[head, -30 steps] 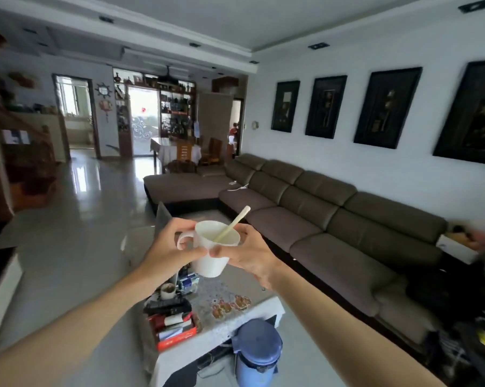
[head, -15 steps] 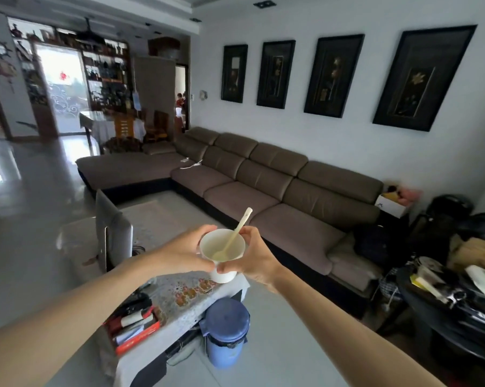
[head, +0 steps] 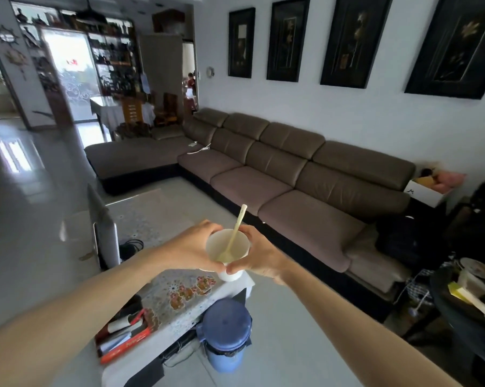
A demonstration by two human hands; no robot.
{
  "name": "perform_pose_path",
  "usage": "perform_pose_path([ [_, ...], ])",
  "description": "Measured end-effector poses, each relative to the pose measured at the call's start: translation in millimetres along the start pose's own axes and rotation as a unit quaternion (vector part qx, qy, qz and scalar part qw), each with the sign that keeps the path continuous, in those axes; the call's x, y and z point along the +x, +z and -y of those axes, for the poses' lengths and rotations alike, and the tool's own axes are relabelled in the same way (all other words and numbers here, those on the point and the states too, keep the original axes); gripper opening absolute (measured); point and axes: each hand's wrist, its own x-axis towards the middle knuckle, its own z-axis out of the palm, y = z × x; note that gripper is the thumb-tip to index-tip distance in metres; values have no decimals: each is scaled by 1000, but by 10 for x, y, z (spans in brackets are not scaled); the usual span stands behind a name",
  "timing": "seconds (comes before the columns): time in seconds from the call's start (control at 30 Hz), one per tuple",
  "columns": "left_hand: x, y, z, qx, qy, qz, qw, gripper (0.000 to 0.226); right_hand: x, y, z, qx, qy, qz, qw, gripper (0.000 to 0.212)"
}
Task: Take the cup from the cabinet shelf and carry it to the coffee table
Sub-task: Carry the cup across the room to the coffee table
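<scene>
head view: left hand (head: 192, 251) and right hand (head: 259, 256) grip white cup (head: 227, 251) above patterned coffee table (head: 177, 296), brown sofa (head: 277, 174) beyond.

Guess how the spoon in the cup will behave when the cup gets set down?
The spoon leans loose against the rim of the cup, so it will probably slide or rattle. Its long handle sticks out well above, so a tilt might tip it out. It looks thin, likely light.

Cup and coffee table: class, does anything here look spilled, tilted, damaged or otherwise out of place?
Nothing stands out. The cup is upright between the left hand and right hand, above the table corner, with a spoon leaning inside. No spill or damage shows.
</scene>
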Motion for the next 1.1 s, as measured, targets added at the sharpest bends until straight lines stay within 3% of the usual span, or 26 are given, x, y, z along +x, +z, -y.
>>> perform_pose_path([
  [0.13, 438, 67, 22, 3, -42, -2, 999, 101, 442, -278, -150, -1, -16, 31, 999, 81],
  [0.23, 718, 112, 137, 5, -64, -1, 998, 101, 774, -376, -281, 2, -18, 53, 998, 82],
  [0.47, 1275, 259, 705, 11, -106, -1, 994, 100, 1662, -259, -648, -11, -1, 81, 997, 64],
  [0.73, 2033, 421, 1741, -6, -125, 16, 992, 98, 2827, 15, -1045, -55, 32, 98, 993, 86],
  [1.1, 2610, 686, 2614, -6, -161, 57, 985, 97, 3910, 401, -1598, -76, 66, 130, 986, 93],
])
